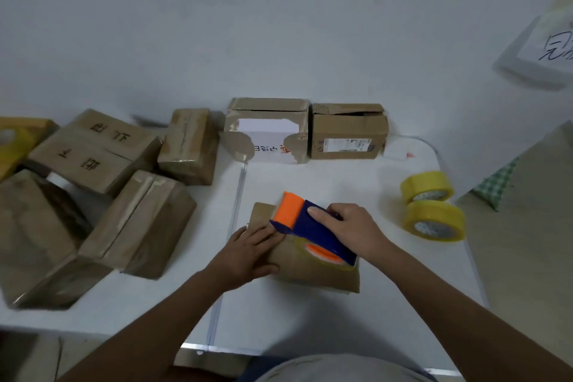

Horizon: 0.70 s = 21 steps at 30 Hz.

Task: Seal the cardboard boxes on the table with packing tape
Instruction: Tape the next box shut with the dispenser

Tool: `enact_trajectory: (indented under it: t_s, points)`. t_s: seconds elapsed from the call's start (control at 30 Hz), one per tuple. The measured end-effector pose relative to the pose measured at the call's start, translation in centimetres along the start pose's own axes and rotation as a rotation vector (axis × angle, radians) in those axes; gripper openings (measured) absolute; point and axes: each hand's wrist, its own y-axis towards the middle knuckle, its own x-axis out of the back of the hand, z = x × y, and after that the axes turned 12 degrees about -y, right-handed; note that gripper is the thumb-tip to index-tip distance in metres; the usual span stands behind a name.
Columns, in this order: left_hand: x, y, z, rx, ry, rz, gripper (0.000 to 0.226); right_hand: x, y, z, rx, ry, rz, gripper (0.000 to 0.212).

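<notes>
Centrally, right hand point(347, 228) grip clasping tape dispenser point(310, 226) atop box point(310, 273), left hand point(252, 253) flat, ungripping

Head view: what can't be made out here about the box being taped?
- Top seam of the box: covered by the tape dispenser and both hands.
- Tape already laid: unclear under the left hand.
- Dispenser's handle: hidden inside the right hand.
- Box's far end: behind the dispenser.

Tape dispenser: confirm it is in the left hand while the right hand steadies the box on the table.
Hands are swapped. The head view shows the right hand gripping the tape dispenser, while the left hand steadies the box on the table.
</notes>
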Motion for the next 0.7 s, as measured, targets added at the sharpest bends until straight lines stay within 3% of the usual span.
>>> enact_trajectory:
  t_s: [0.27, 0.37, 0.43, 0.5, 0.57, 0.63, 0.7]
  points:
    - [-0.8, -1.2, 0.4, -0.01, -0.127, -0.078, 0.065, -3.2, -1.2, -0.3, 0.001, 0.008, -0.1, 0.055]
    - [0.2, -0.8, -0.1, -0.019, -0.243, -0.149, 0.04, -3.4, -1.4, -0.2, 0.001, -0.019, -0.121, 0.056]
    - [1.3, -0.4, -0.9, 0.109, -0.471, -0.237, 0.029, -3.7, -1.6, -0.2, 0.004, -0.023, -0.128, 0.058]
    - [2.7, -0.1, -2.0, 0.4, -0.934, -0.283, 0.025, -3.7, -1.7, -0.2, 0.004, -0.017, -0.134, 0.061]
    - [3.8, 0.4, -3.2, 0.619, -1.426, -0.231, 0.032, -3.6, -1.8, -0.3, -0.007, 0.002, -0.144, 0.06]
    - [4.5, 0.6, -3.9, 0.709, -1.699, -0.19, 0.042, -3.5, -1.9, -0.4, -0.016, 0.017, -0.146, 0.06]
    - [5.0, 0.6, -4.3, 0.716, -1.793, -0.188, 0.049, -3.5, -2.0, -0.3, -0.02, 0.021, -0.138, 0.063]
